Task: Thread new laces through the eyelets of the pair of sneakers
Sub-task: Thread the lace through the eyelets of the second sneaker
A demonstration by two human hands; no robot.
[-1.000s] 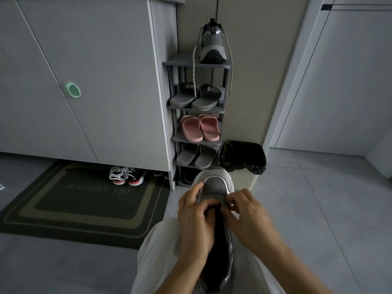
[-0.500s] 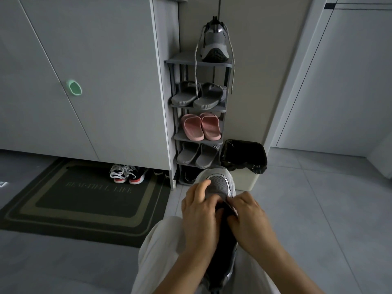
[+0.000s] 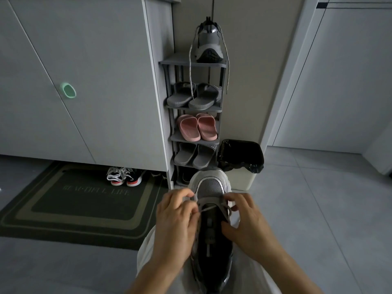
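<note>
left grip: the left hand (image 3: 176,221) is curling its fingers in against the eyelet row on its side. It looks clamped on one end of the lace (image 3: 209,208), though the pinch itself is partly hidden.

lace: it's crossing between the two grips in the lowest eyelets, just behind the toe. Only that bottom stretch is looking threaded, so I'd say this is early going.

sneaker: the sneaker (image 3: 210,185) is lying between the grips on the pale trouser leg (image 3: 144,255), with its toe pointing away from both hands.

right grip: the right hand (image 3: 246,223) is pinching the other run of lace between thumb and forefinger, right at its own eyelet row, so it's clamped too.

doing it well: I'm guessing the trick is pulling both ends even before going to the next pair up. Keep the lace flat, not twisted, and brace the shoe with the spare fingers so it isn't rolling off the knee.

other sneaker: the second sneaker (image 3: 209,44) is sitting well beyond both grips on top of the shoe rack (image 3: 169,62), with laces dangling (image 3: 190,71).
</note>
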